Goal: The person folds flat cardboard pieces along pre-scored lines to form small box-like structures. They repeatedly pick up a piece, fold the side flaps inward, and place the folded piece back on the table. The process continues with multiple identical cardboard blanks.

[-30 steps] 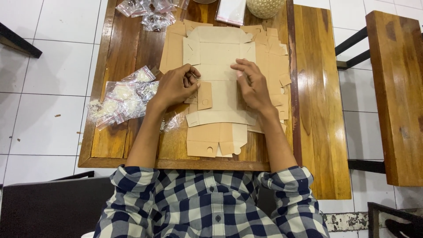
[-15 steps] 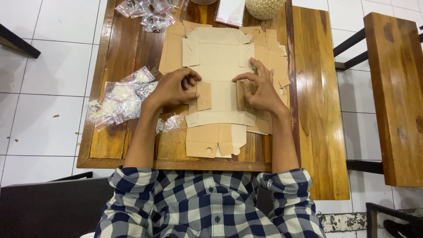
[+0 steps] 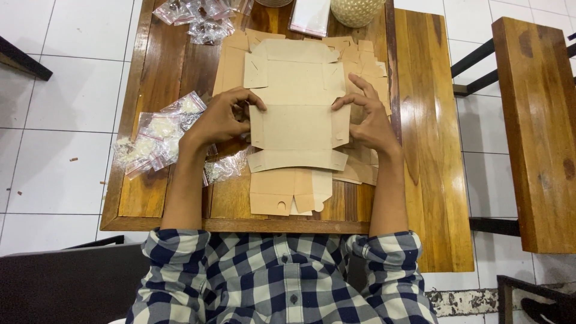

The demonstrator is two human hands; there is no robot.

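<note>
We look down on a flat, die-cut cardboard box blank point(image 3: 298, 123) lying on a wooden bench point(image 3: 168, 66), and we take this blank as our landmark. The left hand point(image 3: 219, 120) sits at the blank's left edge, its fingers point(image 3: 252, 101) curled and pinching the left side flap. The right hand point(image 3: 372, 120) sits at the blank's right edge with its fingers point(image 3: 347, 99) bent onto the right flap, the forefinger stretched up and away. Neither hand holds anything but cardboard.

As far as we can judge, the folding is at an early stage. The two side flaps look slightly raised from the surface, while the main panels, the long front strip nearest the person and the far panel with its corner tabs all lie flat. No wall stands upright and no tab is tucked, so nearly all of the shaping remains.

Under and beyond the blank we see a stack of further blanks point(image 3: 360, 57), unfolded, spreading out to its right and far side. Another flat piece with a thumb notch point(image 3: 288, 192) lies just nearside of the blank. To the left of the blank lies a heap of small clear plastic bags point(image 3: 156, 135); more such bags point(image 3: 201, 15) lie beyond its far left corner. A woven round object point(image 3: 355, 9) stands beyond its far right corner.
</note>
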